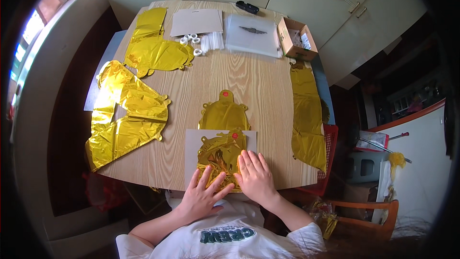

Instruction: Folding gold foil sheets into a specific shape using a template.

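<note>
A crinkled gold foil balloon, uninflated, lies on a pale card at the table's near edge. A second flat gold foil balloon sticks out beyond the card's far side, its tab marked by a red dot. My left hand rests on the near part of the crinkled foil with its fingers spread. My right hand lies flat along the foil's right edge, fingers stretched out. Nothing is gripped in either hand. The foil beneath my fingers is partly hidden.
Large gold foil pieces lie at the left, far left and right edge. Along the back are grey cards, white tape rolls, clear straws, clear bags and a cardboard box.
</note>
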Available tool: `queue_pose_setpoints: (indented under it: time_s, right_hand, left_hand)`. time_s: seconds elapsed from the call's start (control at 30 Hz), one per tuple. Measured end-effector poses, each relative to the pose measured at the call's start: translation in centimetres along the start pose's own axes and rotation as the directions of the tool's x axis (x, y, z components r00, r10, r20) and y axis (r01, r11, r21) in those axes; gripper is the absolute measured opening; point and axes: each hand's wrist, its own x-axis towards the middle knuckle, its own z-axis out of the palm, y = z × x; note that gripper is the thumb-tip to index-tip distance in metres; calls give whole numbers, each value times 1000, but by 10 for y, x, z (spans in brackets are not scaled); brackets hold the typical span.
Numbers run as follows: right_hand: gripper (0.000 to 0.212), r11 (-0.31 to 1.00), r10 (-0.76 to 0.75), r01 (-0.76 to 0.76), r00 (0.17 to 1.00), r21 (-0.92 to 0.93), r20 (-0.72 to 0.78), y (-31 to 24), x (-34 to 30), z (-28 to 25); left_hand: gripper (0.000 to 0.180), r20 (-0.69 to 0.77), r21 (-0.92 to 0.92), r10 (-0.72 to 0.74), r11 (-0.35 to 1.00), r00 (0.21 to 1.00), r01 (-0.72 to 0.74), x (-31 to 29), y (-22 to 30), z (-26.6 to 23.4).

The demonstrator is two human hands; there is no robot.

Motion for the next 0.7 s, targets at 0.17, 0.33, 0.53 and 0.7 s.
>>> queue_pose_setpoints:
  time_s: [0.17,0.33,0.53,0.7]
  right_hand:
    - [54,1000,1,-2,999,-31,-47,8,15,6]
    - [51,999,17,-22,994,-42,-105,24,35,9]
    - [47,980,-2,27,992,198,-124,33,23,-8]
    - [63,940,-12,3,1000,342,23,24,-18,-12]
  left_hand:
    - [86,0,5,4,1000,1000,-4,0,0,-1]
    - [85,8,4,6,1000,1000,-6,1,0,-3]
    - [85,3,12,5,1000,1000,-5,1,-1,-2]
    - [85,14,3,6,1000,1000,-6,1,0,-2]
